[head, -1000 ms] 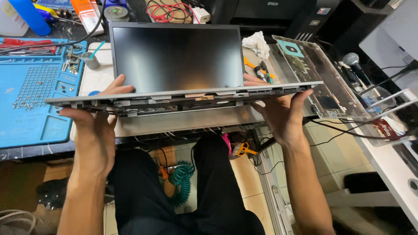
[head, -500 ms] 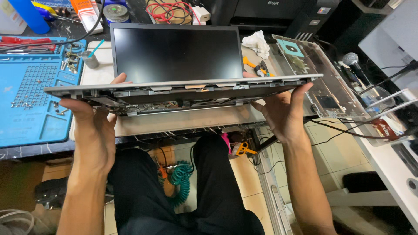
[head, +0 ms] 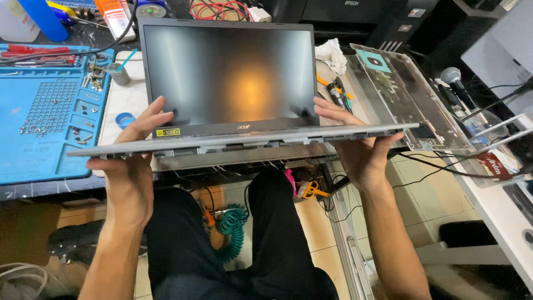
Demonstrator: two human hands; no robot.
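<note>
above the person's lap, in front of the surface (head: pixel 130 97), an open laptop (head: pixel 233 83) is held in the air, lifted off the surface. the left hand (head: pixel 130 161) supports the left part of the base from below, thumb on top near the hinge, and the fingers are closed on the base edge. the right hand (head: pixel 358 150) does the same on the right part, palm under the base and the thumb on the upper side. both hands are clamped on the laptop.

i judge the laptop as stiff and rather heavy for its thin shape. the dark screen is fragile, so the base near the hinges seems the better place to hold, not the screen. the smooth grey shell may be slippery.

on the left lies a blue work mat (head: pixel 47 111) with small compartments; many little screws are inside some of them. a small grey cup (head: pixel 118 73) stands just beside the mat, with something thin and blue in it. on the right, a grey laptop cover (head: pixel 413 105) lies beside a microphone (head: pixel 454 78). a white cloth (head: pixel 332 54) is behind the screen.
</note>
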